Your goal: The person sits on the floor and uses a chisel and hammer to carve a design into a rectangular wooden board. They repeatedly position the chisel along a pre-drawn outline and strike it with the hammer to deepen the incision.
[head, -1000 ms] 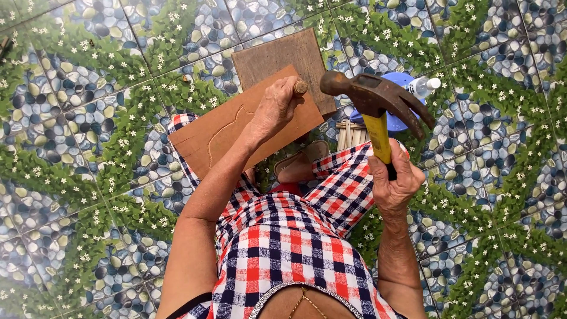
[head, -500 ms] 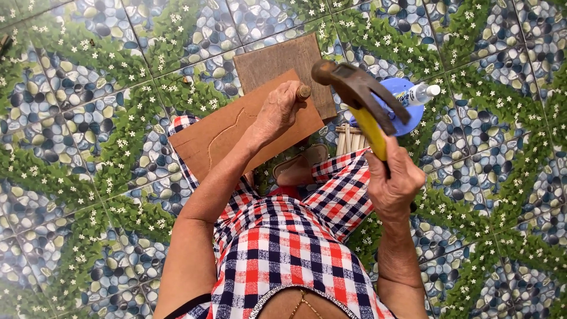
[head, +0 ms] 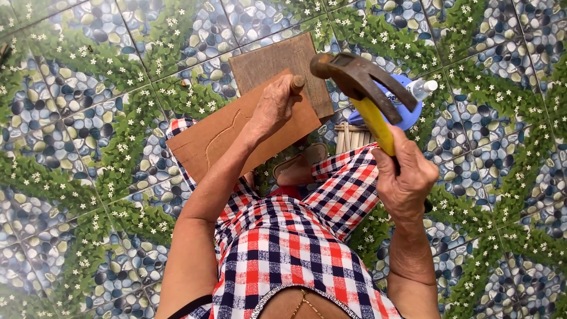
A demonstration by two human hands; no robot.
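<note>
Since the last frame half a second back, the hammer (head: 366, 88) has swung a little lower and to the left, so its dark steel head now hangs just to the right of the wooden handle (head: 297, 83) that my left hand (head: 273, 106) steadies. I see my right hand (head: 404, 180) clenched round the yellow shaft, low on the grip. My left hand is closed around a chisel-like tool; only its round wooden end shows above the fingers, and it stands on the light brown board (head: 236, 133), which lies tilted across my lap and over a darker square board (head: 280, 68) on the tiled floor (head: 88, 118). A curved line is cut into the light board to the left of my hand. Behind the hammer lies a blue bottle (head: 407, 103) with a clear cap, and just below it a bundle of thin sticks (head: 351, 137). A sandalled foot (head: 298, 168) shows under the board's edge.
</note>
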